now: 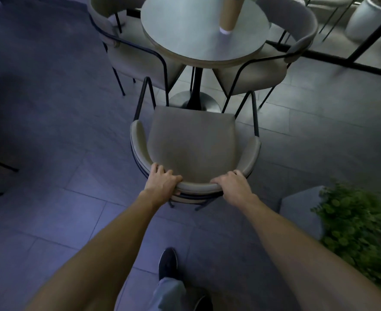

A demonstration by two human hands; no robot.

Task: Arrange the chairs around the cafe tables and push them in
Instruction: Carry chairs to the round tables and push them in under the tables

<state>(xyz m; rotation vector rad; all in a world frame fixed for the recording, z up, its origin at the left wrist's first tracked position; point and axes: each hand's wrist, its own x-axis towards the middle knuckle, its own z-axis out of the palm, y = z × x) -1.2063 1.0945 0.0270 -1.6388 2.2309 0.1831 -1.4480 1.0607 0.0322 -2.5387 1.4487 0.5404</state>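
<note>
A grey padded chair (191,149) is gripped at the top of its curved backrest by both hands, the left hand (163,182) closed over the rail toward one end of the curve and the right hand (234,185) closed over it toward the other. The hold is spread to either side of the backrest's middle, apparently so that the chair can be steered straight and kept from swinging as it is pushed. Beyond the grip, the seat faces a round cafe table (205,30), with its front edge just short of the table's pedestal base (194,102); the chair is judged to be lined up but not yet pushed in. Two matching chairs are already tucked close to the table, one (135,52) ahead and to the left of the hands, the other (274,59) ahead and to the right. A paper cup (228,16) is seen standing on the tabletop. The held chair is upholstered in dull grey-beige fabric, with a low wraparound back and thin black metal legs. A potted plant (360,225) is set close beside the right forearm, and a dark shoe (167,263) is planted below the grip.
</note>
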